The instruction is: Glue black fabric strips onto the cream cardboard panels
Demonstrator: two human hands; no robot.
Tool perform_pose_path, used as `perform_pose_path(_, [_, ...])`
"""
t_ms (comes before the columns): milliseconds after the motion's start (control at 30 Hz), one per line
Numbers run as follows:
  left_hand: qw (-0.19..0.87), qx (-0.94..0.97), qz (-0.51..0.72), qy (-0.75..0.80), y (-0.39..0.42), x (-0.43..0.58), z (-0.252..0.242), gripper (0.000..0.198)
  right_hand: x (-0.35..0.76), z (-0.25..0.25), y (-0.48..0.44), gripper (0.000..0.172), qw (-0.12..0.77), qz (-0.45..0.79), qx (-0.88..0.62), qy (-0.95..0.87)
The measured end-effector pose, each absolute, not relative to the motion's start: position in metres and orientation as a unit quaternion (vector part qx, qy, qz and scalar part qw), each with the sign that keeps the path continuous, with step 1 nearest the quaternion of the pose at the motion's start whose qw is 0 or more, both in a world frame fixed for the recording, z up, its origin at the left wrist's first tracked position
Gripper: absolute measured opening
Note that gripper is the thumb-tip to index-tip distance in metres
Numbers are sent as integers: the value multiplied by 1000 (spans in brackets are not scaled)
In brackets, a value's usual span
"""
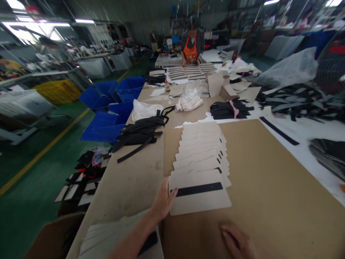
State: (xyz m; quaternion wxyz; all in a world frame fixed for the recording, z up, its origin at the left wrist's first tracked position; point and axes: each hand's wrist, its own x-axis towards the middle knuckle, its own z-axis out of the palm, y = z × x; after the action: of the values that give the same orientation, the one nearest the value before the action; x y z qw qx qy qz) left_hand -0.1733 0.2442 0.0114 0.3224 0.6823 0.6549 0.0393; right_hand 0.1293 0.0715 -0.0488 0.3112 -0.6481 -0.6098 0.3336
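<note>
A cream card (201, 201) with a black strip (199, 189) laid across it sits nearest the worker, at the front of a row of cards (202, 147) that overlap like shingles on a brown board (269, 180). The left hand (163, 201) lies flat and open, its fingertips touching the card's left edge and the end of the strip and gripping nothing. The right hand (238, 242) rests palm down on the bare board, empty and well apart from the left. With only fingertips at one edge, a sideways push could likely skew the strip or slide the card under its neighbour, and that nudge could ripple up the loosely stacked row. Whether the strip is fixed down cannot be told. A pile of black strips (141, 133) sprawls just to the left on the table (129, 183), with loose ends close to the board's edge, where a sweeping forearm might drag one across the cards. Beyond lie a white bag (145, 109) and a clear plastic bag (188, 99). Blue bins (107, 108) stand on the floor beside the table, and a co-worker (192, 43) in an orange apron works at the far end.
</note>
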Motion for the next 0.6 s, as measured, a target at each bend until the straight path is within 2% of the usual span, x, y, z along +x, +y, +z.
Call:
perform_pose_path(133, [319,628,61,707,241,-147,-8,87,142,-25,128,39,375,311,-726,-485])
perform_pose_path(233, [308,604,78,731,249,-145,-15,89,155,-16,172,46,383,301,-749,-451])
perform_pose_path(467, [307,605,101,728,238,-150,-23,71,152,-57,193,38,392,253,-749,-470])
perform_pose_path(600, [296,598,126,734,229,-143,-30,69,143,-66,186,39,397,249,-753,-463])
